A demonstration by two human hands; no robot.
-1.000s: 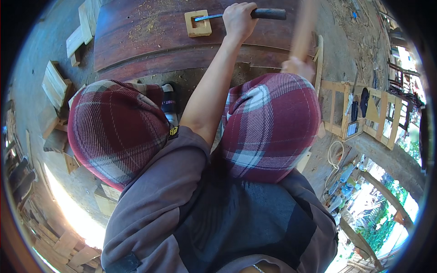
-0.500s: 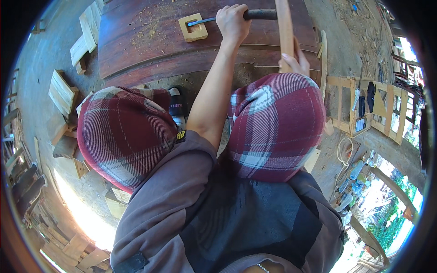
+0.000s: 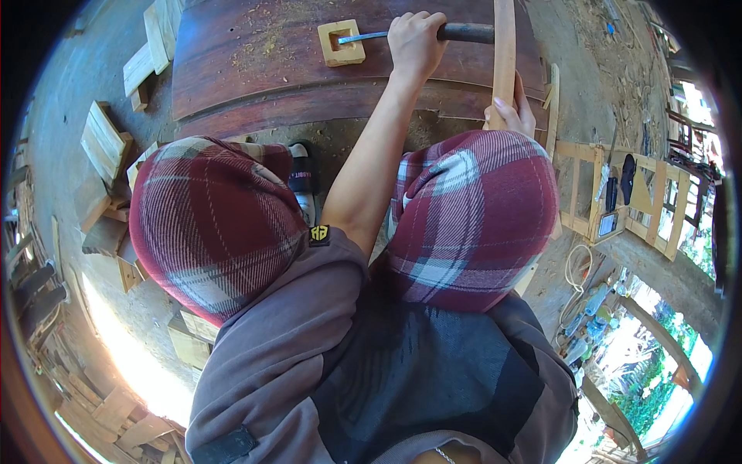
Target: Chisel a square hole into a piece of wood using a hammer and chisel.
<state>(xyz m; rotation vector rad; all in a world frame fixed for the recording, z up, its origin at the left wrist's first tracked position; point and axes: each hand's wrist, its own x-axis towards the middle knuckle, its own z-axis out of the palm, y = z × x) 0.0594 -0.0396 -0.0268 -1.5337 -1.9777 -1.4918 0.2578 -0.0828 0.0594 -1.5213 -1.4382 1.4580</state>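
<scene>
My left hand (image 3: 416, 48) is closed around a chisel (image 3: 468, 32), near where its dark handle meets the metal shank. The chisel lies nearly level, its shiny tip inside the square hollow of a small pale wooden block (image 3: 352, 57). That block rests on a reddish-brown wooden table (image 3: 270, 69). On the right, my right hand (image 3: 519, 117) grips the lower part of a long, light wooden bar (image 3: 504, 66). The bar stands across the butt end of the chisel handle; whether they touch I cannot tell. Its top runs out of view.
Wood shavings (image 3: 267, 35) lie scattered on the table. Cut wooden pieces (image 3: 104, 143) are stacked on the floor at left. A wooden frame (image 3: 580, 178) holds dark tools (image 3: 627, 174) and a phone (image 3: 608, 224) at right, with a looped cord (image 3: 576, 267) and bottles below it.
The wooden bar has swung from a slight tilt to nearly upright at the chisel's butt end. The whole view has shifted a little. Both hands keep their grips.
</scene>
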